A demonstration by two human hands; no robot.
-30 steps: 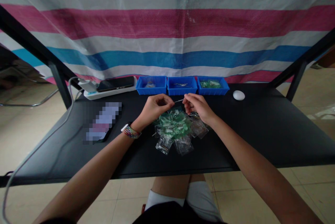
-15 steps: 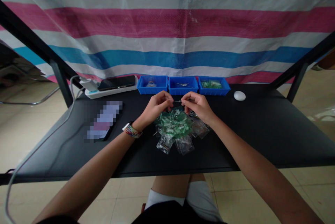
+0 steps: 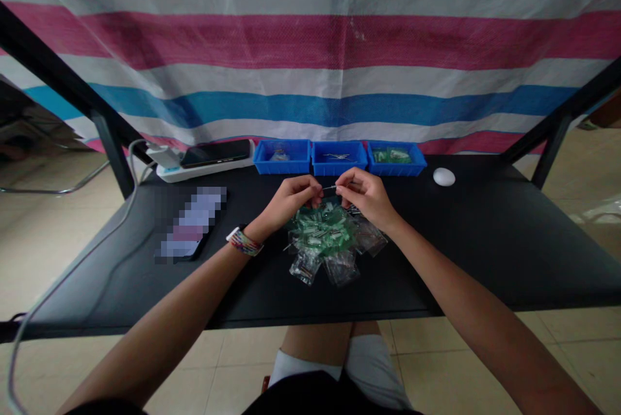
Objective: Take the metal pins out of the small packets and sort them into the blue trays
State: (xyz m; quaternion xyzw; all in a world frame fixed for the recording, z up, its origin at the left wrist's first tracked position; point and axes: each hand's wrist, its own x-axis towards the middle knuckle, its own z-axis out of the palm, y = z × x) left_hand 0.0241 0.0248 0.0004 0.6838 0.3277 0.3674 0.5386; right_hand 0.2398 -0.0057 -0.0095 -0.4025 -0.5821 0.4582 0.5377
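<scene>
My left hand [image 3: 298, 198] and my right hand [image 3: 365, 195] face each other above a pile of small packets. Between their fingertips runs a thin metal pin [image 3: 330, 187], pinched at both ends; its exact kind is too small to tell. Beneath the hands lie green packets [image 3: 323, 231] holding small pale pieces, partly covered by my fingers. Clear plastic packets [image 3: 342, 266] spread along the pile's near side, and more thin metal pieces show beside my right hand.
Behind the hands stand a left blue bin [image 3: 282, 168], a middle blue bin [image 3: 339, 168] with metal pins, and a right blue bin [image 3: 398, 169] with green packets. A power strip [image 3: 208, 171], a phone [image 3: 196, 224] and a white mouse [image 3: 444, 176] rest on the black table [image 3: 485, 240].
The fingers of my left hand have curled and dropped slightly. My right hand stays nearly in place, and the thin metal pin is still held between both hands.
</scene>
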